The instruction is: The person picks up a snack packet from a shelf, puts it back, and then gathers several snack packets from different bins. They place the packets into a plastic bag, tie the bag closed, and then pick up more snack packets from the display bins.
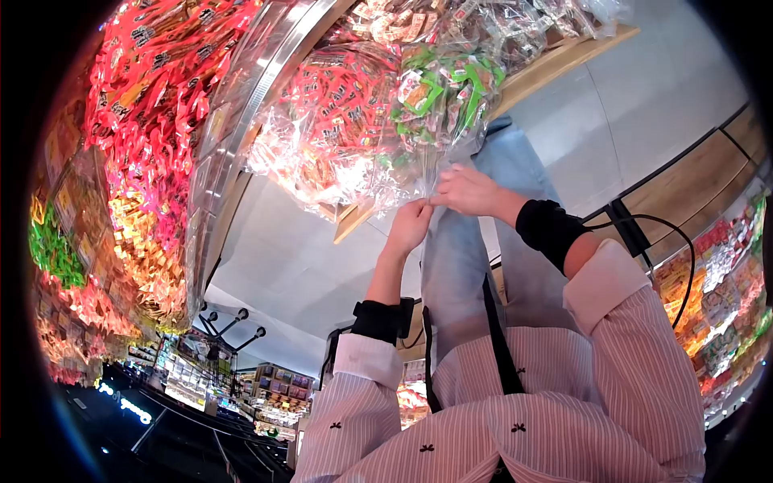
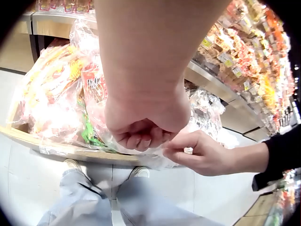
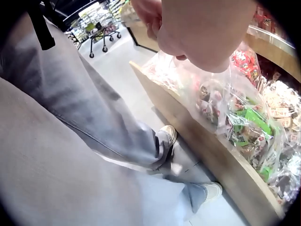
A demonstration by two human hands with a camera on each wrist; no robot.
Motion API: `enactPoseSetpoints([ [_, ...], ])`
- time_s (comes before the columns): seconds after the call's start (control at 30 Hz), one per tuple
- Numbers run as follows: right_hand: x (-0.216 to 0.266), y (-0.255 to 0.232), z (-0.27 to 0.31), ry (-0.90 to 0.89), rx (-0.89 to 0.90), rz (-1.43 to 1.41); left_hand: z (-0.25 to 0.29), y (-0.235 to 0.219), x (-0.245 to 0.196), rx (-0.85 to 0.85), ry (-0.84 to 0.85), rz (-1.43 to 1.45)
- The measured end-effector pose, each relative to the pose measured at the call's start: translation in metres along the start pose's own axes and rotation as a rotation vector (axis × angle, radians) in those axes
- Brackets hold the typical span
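Note:
A clear plastic bag (image 1: 427,149) of small snack packets, some with bright green wrapping, lies at the edge of a wooden bin. Its gathered top runs up to both hands. My left hand (image 1: 411,225) grips the plastic there with curled fingers, seen from the wrist side in the left wrist view. Close beside it, my right hand (image 1: 467,191) pinches the same gathered plastic between thumb and fingers. In the right wrist view the forearm hides most of that hand, while the green packets (image 3: 254,120) show through the film.
Red-wrapped snacks (image 1: 338,97) in clear plastic fill the bin beside the bag. The bin's wooden edge (image 3: 188,113) stands just in front of my legs. A curved display of candy (image 1: 161,105) rises at the left, more shelves (image 1: 717,282) at the right. A wheeled cart (image 3: 101,33) stands farther off.

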State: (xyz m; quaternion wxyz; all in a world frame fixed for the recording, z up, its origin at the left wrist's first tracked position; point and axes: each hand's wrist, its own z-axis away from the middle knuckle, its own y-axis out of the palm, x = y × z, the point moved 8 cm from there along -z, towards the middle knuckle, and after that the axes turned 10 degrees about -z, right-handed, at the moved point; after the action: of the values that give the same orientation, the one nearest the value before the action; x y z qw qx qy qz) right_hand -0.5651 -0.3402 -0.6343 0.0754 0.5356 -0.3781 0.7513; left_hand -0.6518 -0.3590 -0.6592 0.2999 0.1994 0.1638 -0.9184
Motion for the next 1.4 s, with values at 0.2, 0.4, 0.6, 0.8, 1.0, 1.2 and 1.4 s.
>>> enactPoseSetpoints([
  [0.2,-0.02,0.036,-0.015,0.187,0.121,0.219,-0.002,-0.008,-0.017,-0.054,0.084,-0.109],
  [0.4,-0.011,0.025,-0.013,0.385,-0.011,0.144,-0.007,-0.03,0.005,-0.087,-0.089,-0.245],
  [0.6,-0.006,0.01,0.016,0.729,0.075,-0.06,-0.003,-0.028,-0.018,-0.065,-0.024,-0.419],
  [0.8,-0.009,0.008,0.035,0.76,0.184,-0.077,-0.018,-0.01,-0.015,0.051,0.077,-0.213],
  [1.0,-0.011,0.012,0.036,0.822,0.174,-0.043,-0.014,-0.018,-0.032,-0.011,0.082,-0.445],
  [1.2,-0.02,0.003,0.04,0.852,0.045,-0.047,-0.012,-0.024,-0.049,-0.049,0.137,-0.719],
  [1.4,-0.03,-0.008,0.056,0.972,-0.148,-0.162,-0.008,-0.024,-0.06,-0.159,0.1,-0.711],
])
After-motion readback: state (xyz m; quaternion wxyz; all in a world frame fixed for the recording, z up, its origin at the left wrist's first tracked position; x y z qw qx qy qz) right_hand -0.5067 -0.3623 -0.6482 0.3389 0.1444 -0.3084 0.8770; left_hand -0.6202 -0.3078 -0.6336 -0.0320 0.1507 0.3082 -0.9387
